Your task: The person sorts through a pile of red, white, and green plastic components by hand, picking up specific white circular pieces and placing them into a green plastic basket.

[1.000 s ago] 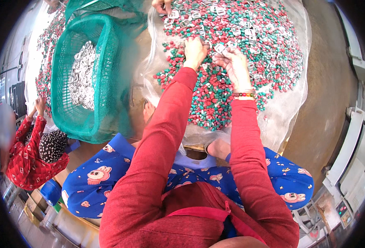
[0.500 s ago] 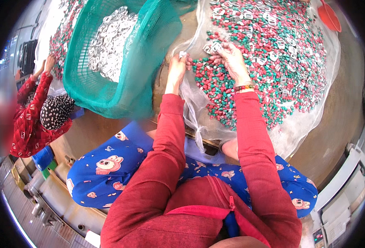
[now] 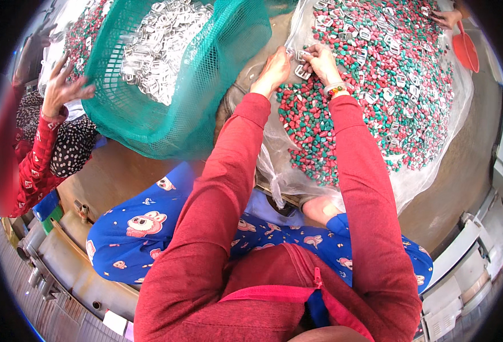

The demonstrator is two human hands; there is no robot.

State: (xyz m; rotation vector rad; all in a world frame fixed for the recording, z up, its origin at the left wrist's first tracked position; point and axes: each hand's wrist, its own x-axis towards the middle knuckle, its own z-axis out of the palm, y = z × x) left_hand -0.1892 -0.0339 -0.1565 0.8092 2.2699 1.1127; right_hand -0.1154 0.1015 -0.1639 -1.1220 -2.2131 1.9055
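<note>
Both my hands meet over the near-left edge of a pile of red, green and white small stones [image 3: 311, 122] mixed with silver metal buckles [image 3: 371, 98]. My right hand [image 3: 323, 67], wearing a beaded bracelet [image 3: 336, 88], pinches a silver buckle [image 3: 301, 56]; another lies right under its fingers. Just left of it, my left hand [image 3: 274, 71] is closed, thumb and fingertips together; what they hold, if anything, is hidden. Beneath the pile spreads a translucent white sheet [image 3: 428, 176]. To the left stands a green mesh basket [image 3: 104, 85] with many loose buckles [image 3: 160, 54] in it.
A green net [image 3: 217, 74] drapes over the basket's right side. At far left, a co-worker's spread hand [image 3: 63, 88] is raised by the basket. Another person's hand [image 3: 448, 19] is at top right beside a red scoop [image 3: 465, 51]. My blue patterned trouser legs [image 3: 143, 225] lie below.
My left hand has moved right and away from me, close to the right hand. The co-worker's hand at left has come nearer the basket. Another person's hand now shows by the red scoop.
</note>
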